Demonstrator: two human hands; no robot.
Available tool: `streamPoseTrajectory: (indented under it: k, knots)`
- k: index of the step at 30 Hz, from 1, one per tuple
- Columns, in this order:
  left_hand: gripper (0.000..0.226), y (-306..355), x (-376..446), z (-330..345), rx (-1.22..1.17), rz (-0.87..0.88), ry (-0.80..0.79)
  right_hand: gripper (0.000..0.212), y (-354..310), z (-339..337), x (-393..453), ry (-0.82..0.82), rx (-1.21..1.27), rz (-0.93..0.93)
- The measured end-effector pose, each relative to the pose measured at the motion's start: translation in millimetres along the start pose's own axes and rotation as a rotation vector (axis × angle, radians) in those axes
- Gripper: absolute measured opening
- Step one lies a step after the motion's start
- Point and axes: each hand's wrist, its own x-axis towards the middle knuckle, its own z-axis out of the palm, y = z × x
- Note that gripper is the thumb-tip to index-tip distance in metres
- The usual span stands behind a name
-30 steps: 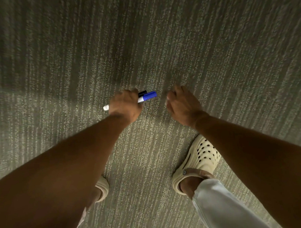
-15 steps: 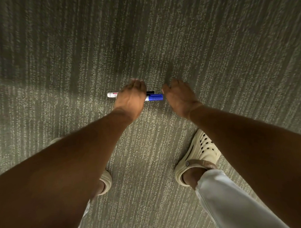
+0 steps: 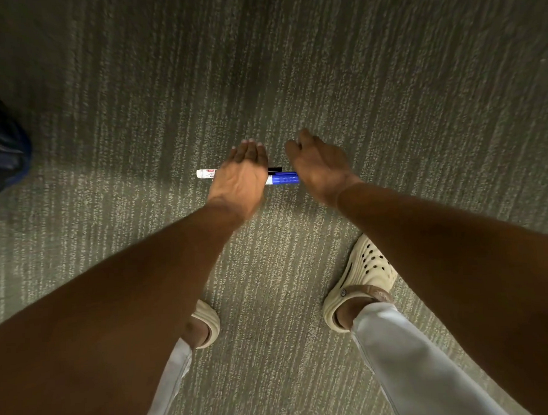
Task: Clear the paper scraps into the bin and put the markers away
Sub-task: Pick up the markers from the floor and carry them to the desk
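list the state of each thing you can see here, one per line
blue-capped marker: capped, lying level under the left hand
black-capped marker: capped, mostly hidden behind the left hand
left hand: fingers extended over the markers, grip unclear
right hand: open, empty, beside the blue cap
carpet: no paper scraps in view

Markers (image 3: 282, 178) on striped carpet (image 3: 387, 94)

Both bare forearms reached down and forward from the lower corners, converging toward the middle. The left hand (image 3: 240, 174), at about eleven o'clock from centre, hung palm down with its back to the camera and its fingers extended together toward twelve. The right hand (image 3: 319, 165) was just beside it at one o'clock, spread loosely, fingers slightly curled, gripping nothing visible.
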Motion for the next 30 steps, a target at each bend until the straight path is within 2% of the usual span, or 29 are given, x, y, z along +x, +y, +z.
streamPoseTrajectory:
  k: [6, 10, 19, 26, 30]
  knots:
    - [0.072, -17, -22, -45, -0.022, -0.002, 0.054, 0.037, -17, -38, -19, 0.108, -0.052, -0.046]
    - [0.072, -29, -43, -73, -0.004, 0.036, 0.094, 0.045, -27, -67, -35, 0.188, -0.115, -0.081]
    - [0.08, -48, -97, -166, 0.006, 0.072, 0.139, 0.051, -57, -155, -89, 0.227, -0.142, 0.0]
    - [0.069, -74, -144, -266, 0.033, 0.129, 0.312, 0.053, -86, -250, -133, 0.344, -0.15, 0.081]
    - [0.07, -86, -169, -322, 0.066, 0.143, 0.388, 0.055, -99, -304, -157, 0.445, -0.16, 0.127]
